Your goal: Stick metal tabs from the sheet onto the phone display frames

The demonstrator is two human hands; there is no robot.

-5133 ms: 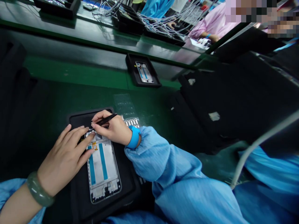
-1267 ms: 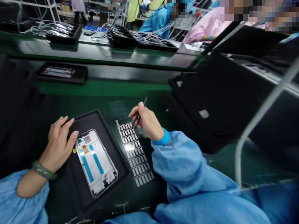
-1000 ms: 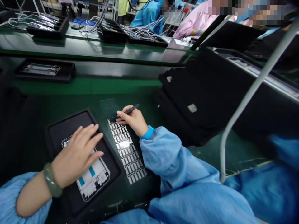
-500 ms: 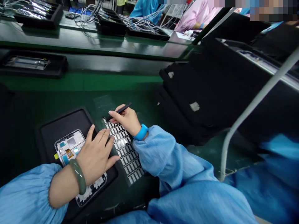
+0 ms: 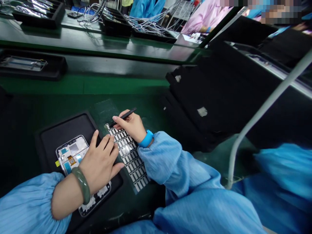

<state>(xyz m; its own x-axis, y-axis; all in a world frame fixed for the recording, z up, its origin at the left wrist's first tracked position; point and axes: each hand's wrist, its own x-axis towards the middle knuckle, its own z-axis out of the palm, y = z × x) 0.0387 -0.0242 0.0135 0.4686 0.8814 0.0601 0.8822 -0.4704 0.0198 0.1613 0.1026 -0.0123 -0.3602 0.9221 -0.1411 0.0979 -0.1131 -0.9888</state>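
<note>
My right hand (image 5: 130,125) grips a thin black tool (image 5: 128,113), its tip at the top left corner of a sheet of small white-and-black stickers (image 5: 131,159). Fingers spread, my left hand (image 5: 101,161) reaches over a phone frame (image 5: 73,149), with its fingertips at the sheet's left edge. The phone frame lies in a black tray (image 5: 65,130) and is partly hidden by my left hand and wrist. A yellow tab (image 5: 58,163) sticks out from the frame's left side.
Black trays with pale patches (image 5: 202,111) are stacked at the right, beside a grey hose (image 5: 258,117). Another tray (image 5: 58,70) with a phone frame stands at the back left. Cables (image 5: 151,22) and people in blue and pink sleeves are beyond the shelf.
The view has shifted slightly. Both hands keep nearly the same places over the frame and the sheet; the blue cloth at the far right has moved left.
</note>
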